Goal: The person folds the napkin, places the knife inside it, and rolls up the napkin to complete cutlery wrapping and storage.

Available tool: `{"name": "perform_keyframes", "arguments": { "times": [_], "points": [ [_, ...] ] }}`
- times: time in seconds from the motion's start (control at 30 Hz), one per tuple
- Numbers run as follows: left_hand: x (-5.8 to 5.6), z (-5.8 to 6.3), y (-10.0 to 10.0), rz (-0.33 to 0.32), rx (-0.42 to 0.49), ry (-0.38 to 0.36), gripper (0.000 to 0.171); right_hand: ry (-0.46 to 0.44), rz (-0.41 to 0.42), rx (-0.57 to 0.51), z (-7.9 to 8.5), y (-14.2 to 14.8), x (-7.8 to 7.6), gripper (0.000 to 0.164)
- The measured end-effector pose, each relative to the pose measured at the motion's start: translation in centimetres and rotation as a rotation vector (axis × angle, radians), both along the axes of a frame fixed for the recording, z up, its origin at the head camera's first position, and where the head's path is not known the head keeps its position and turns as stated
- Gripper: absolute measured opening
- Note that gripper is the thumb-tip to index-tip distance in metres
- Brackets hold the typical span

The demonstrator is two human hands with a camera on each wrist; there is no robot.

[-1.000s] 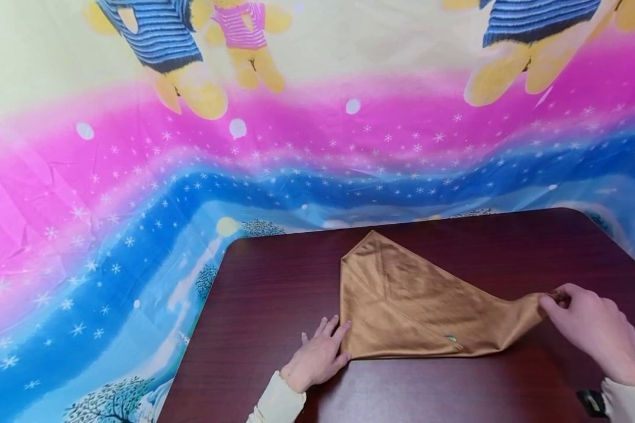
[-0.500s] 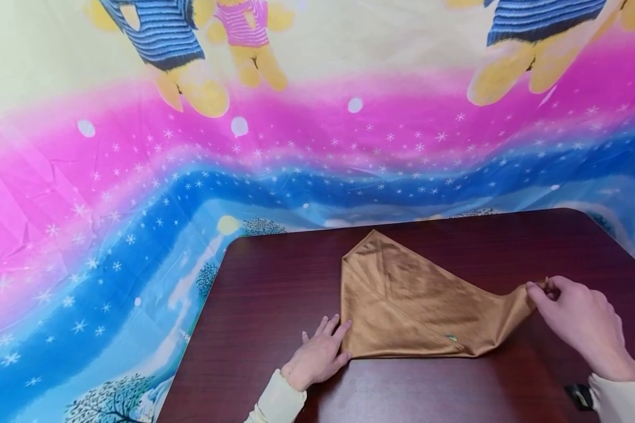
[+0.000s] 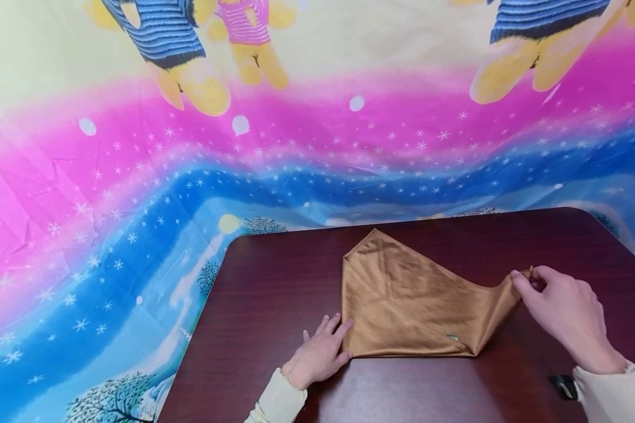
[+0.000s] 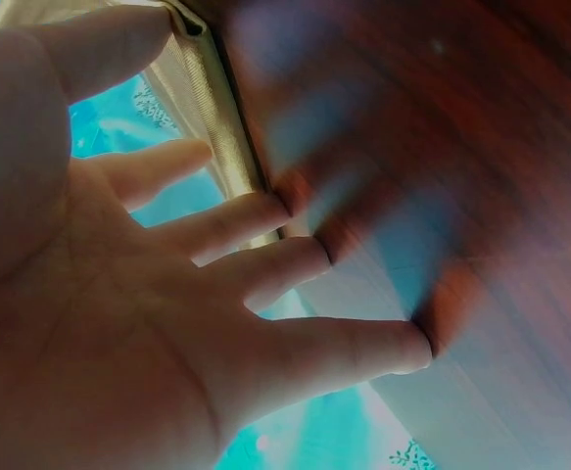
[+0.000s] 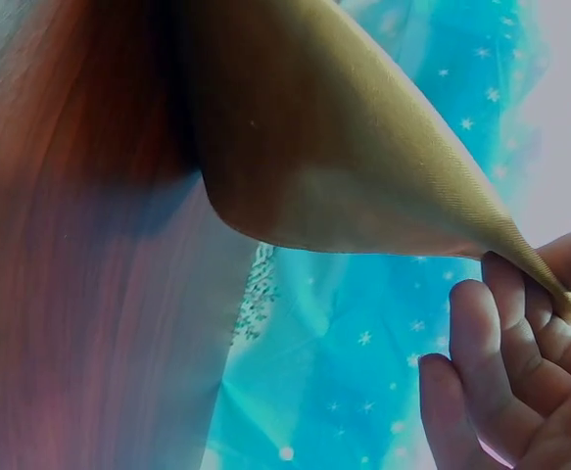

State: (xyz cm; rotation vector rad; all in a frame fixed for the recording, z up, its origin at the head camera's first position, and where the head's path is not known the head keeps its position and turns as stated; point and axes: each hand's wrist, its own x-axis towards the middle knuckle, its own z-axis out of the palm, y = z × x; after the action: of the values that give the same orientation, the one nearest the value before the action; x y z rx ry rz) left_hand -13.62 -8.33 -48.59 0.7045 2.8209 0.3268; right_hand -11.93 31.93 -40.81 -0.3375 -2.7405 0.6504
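A shiny golden-brown cloth (image 3: pixel 407 294) lies folded on the dark wooden table, with a peak at its far left and a small green mark near its front edge. My right hand (image 3: pixel 566 308) pinches its right end and holds it raised, so that side of the cloth slopes up off the table. In the right wrist view the thumb and fingers (image 5: pixel 535 333) close on the gathered tip of the cloth (image 5: pixel 363 147). My left hand (image 3: pixel 320 352) rests with spread fingers at the near left corner. Its fingertips touch the cloth's left edge and the tabletop.
The dark red-brown table (image 3: pixel 264 282) has rounded far corners. Behind it hangs a backdrop sheet (image 3: pixel 296 147) printed with bears and snowflakes. A small black object (image 3: pixel 563 386) shows beside the right sleeve cuff (image 3: pixel 605 390).
My right hand has moved left and slightly away from me, bringing the cloth's right end with it, and the fold there has steepened. The left hand has stayed in place.
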Motion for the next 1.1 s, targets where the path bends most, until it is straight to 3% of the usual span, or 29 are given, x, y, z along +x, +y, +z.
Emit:
{"name": "perform_keyframes", "arguments": {
  "times": [0.37, 1.1],
  "points": [
    [-0.1, -0.3, -0.1, 0.003, 0.044, 0.030, 0.038, 0.099, 0.025, -0.009, 0.9, -1.3, 0.1, 0.031],
    [-0.2, -0.6, -0.3, 0.000, 0.059, 0.046, 0.035, 0.195, 0.089, -0.025, 2.2, -4.3, 0.3, 0.024]
  ]
}}
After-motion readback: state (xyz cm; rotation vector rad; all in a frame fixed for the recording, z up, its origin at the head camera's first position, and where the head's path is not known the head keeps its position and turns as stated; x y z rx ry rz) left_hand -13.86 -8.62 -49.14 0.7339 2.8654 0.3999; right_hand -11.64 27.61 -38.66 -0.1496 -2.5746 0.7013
